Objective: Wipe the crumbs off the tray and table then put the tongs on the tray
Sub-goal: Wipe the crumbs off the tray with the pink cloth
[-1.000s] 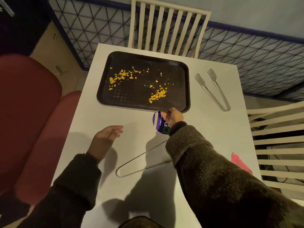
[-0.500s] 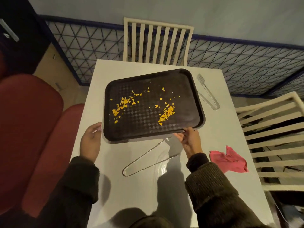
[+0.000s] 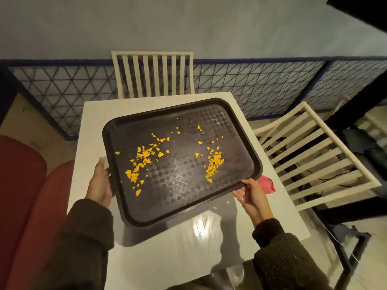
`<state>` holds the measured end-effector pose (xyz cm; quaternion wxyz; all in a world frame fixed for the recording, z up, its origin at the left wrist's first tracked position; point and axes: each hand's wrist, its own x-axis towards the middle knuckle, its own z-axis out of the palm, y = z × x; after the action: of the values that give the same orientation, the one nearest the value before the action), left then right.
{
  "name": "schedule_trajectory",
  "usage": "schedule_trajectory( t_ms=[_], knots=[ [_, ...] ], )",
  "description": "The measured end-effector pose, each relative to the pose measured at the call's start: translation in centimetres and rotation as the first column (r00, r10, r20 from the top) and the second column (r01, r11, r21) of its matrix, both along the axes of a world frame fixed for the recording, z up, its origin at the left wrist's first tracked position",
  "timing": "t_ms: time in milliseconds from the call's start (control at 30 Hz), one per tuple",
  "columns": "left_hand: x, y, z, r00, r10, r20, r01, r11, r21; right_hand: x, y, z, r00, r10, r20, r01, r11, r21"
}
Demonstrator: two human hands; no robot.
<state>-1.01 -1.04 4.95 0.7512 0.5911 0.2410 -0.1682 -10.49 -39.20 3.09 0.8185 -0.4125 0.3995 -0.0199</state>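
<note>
L hand (image 3: 100, 185) gripped tray (image 3: 178, 174) at left rim, R hand (image 3: 252, 194) at near-right rim, above the bench (image 3: 167, 258). Orange crumbs (image 3: 214, 162) lay on it; pink cloth (image 3: 267, 184) sat beside R hand.

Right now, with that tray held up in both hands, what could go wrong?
1. The black tray looks tilted above the white table, and orange crumbs lie loose on it; they could slide off and scatter.
2. The left hand and right hand hold only its edges, so it may slip.
3. The pink cloth lies partly hidden below its right corner; setting down there could trap it.
</note>
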Motion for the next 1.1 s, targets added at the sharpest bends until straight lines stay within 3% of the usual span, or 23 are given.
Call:
schedule_trajectory(
  t_ms=[133, 333, 533, 733, 900, 1100],
  knots=[
    [-2.3, -2.1, 0.4, 0.999, -0.030, 0.014, 0.031, 0.998, -0.055, -3.0, -1.5, 0.4, 1.000, 0.024, 0.011, -0.024, 1.000, -0.016],
    [-7.0, -7.8, -0.5, 0.966, 0.229, -0.116, -0.187, 0.937, 0.294, -7.1, -4.4, -1.3, 0.994, 0.103, -0.018, -0.104, 0.993, -0.055],
    [-11.8, -11.1, -2.1, 0.946, 0.282, -0.162, -0.217, 0.918, 0.331, -11.4, -6.9, -4.0, 0.981, 0.186, -0.063, -0.191, 0.978, -0.087],
    [-14.5, -13.2, -1.5, 0.932, 0.341, -0.120, -0.271, 0.879, 0.391, -14.3, -8.7, -4.9, 0.930, 0.290, -0.226, -0.327, 0.933, -0.150],
    [-15.9, -12.5, -0.9, 0.915, 0.387, -0.114, -0.299, 0.840, 0.453, -14.9, -10.1, -5.2, 0.910, 0.248, -0.332, -0.354, 0.881, -0.313],
    [-17.0, -9.4, 0.8, 0.889, 0.448, -0.100, -0.345, 0.797, 0.496, -11.7, -10.9, -4.9, 0.927, 0.183, -0.328, -0.346, 0.755, -0.557]
  ],
)
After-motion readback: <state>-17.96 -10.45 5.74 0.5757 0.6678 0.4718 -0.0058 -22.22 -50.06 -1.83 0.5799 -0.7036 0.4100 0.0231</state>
